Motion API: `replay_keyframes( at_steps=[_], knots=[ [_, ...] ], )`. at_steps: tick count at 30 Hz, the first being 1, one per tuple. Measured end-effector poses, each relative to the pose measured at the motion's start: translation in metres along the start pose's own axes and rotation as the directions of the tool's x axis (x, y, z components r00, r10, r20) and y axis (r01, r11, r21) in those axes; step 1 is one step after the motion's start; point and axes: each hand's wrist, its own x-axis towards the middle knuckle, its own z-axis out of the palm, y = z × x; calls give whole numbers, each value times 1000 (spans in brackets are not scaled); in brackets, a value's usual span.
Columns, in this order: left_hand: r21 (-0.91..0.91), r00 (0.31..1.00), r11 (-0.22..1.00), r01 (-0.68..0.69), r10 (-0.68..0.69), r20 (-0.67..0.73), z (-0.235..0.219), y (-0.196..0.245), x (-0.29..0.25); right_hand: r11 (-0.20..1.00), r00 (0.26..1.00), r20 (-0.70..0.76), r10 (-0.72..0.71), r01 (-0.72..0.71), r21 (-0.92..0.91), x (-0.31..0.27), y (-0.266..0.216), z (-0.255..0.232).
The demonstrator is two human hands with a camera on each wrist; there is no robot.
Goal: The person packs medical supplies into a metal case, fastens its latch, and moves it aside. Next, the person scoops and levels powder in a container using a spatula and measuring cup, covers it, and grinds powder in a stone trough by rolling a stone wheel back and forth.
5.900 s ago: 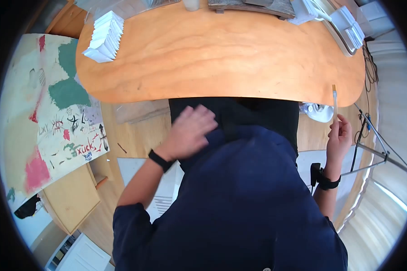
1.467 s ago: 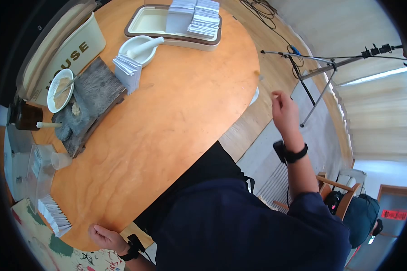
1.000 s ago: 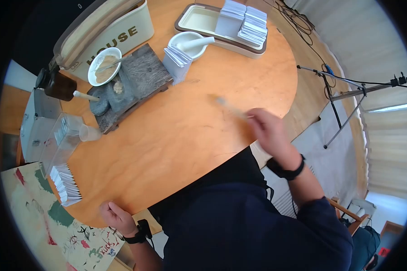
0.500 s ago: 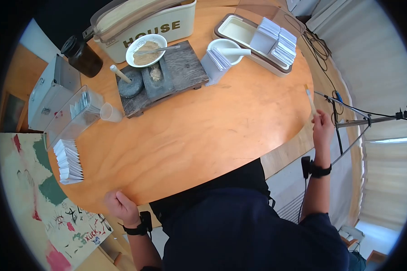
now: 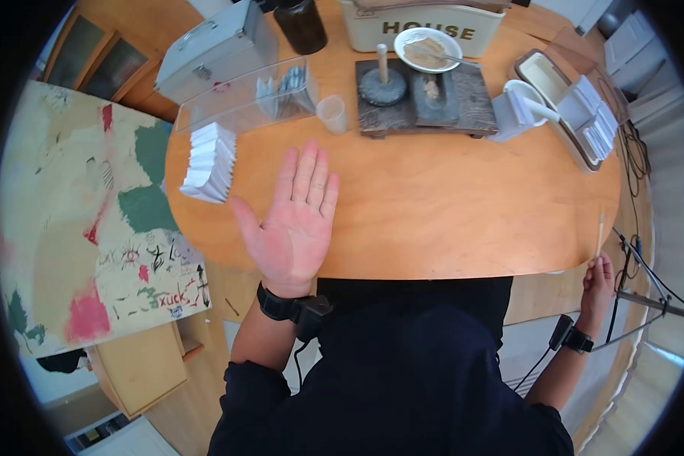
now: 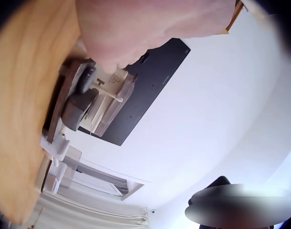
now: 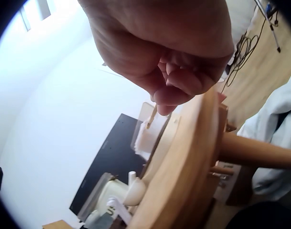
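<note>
My left hand point(image 5: 295, 228) is held palm up over the front left of the wooden table point(image 5: 433, 220), fingers straight and nothing in it. The left wrist view shows part of this hand point(image 6: 150, 28) at the top. Just past the table's right end, my right hand point(image 5: 599, 283) pinches a small flat brush point(image 5: 600, 239) by its pale handle, bristles pointing away from me. In the right wrist view the fingers point(image 7: 171, 98) curl round the handle point(image 7: 152, 116). Nearest the left hand are a pleated stack of white paper point(image 5: 209, 163) and a translucent cup point(image 5: 332, 114).
A dark board point(image 5: 471, 99) at the back carries a stone grinding wheel point(image 5: 382, 87) and a bowl of powder point(image 5: 427, 50). Right of it stand a mortar point(image 5: 526, 93) and a tray point(image 5: 539, 72) of paper packets. A clear box point(image 5: 235, 106) stands left; a tripod point(image 5: 646, 266) stands right.
My left hand has risen from the table's front left edge and opened flat, palm up. The right hand keeps the brush beyond the right end. The head view has turned left.
</note>
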Motion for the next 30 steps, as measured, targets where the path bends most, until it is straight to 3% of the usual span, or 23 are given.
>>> replay_keyframes(
  at_steps=[2, 3, 5, 6, 8, 10, 12, 15, 16, 21, 23, 24, 27, 29, 30],
  knots=[
    [-47, 997, 996, 73, -74, -4, -2, -6, 9, 985, 998, -18, 58, -60, -164, 3, 11, -23],
    [-53, 997, 996, 77, -77, 8, -3, -8, 14, 985, 999, -26, 47, -50, -163, 5, 14, -26],
    [23, 987, 987, 162, -162, -17, -4, -16, 28, 997, 992, -124, -31, 39, 63, -1, 9, -19],
    [11, 982, 982, 189, -189, 20, -14, -18, 35, 999, 985, -168, -29, 33, 23, 0, 14, -22],
    [-26, 951, 953, 303, -304, -52, -38, -22, 48, 990, 983, -164, 81, -98, -97, 7, 29, -37],
    [129, 934, 942, 310, -276, -228, -28, -38, 60, 999, 982, -188, 2, 6, 41, 3, 21, -23],
    [137, 934, 934, 329, -300, -196, -30, -46, 69, 994, 960, -273, 58, -82, -75, 2, 17, -16],
    [119, 929, 925, 361, -347, -126, -47, -47, 73, 997, 954, -295, -45, 26, -68, -7, -19, 16],
    [80, 923, 920, 383, -379, -63, -52, -48, 75, 992, 956, -278, -92, 65, -104, -7, -37, 33],
    [73, 912, 909, 410, -407, -52, -48, -47, 72, 954, 983, -48, -178, 160, -253, -8, -122, 132],
    [88, 910, 906, 414, -410, -55, -45, -45, 72, 910, 945, 92, -314, 327, -254, -3, -138, 170],
    [87, 909, 905, 417, -414, -48, -47, -45, 70, 905, 926, 175, -336, 368, -213, 0, -141, 183],
    [93, 908, 904, 418, -416, -44, -46, -43, 71, 919, 916, 242, -320, 362, -156, -4, -135, 215],
    [95, 909, 904, 417, -414, -55, -48, -42, 68, 957, 946, 260, -192, 240, -166, -16, -126, 226],
    [100, 906, 901, 423, -419, -55, -50, -42, 68, 949, 936, 290, -198, 257, -183, -16, -109, 225]
  ],
)
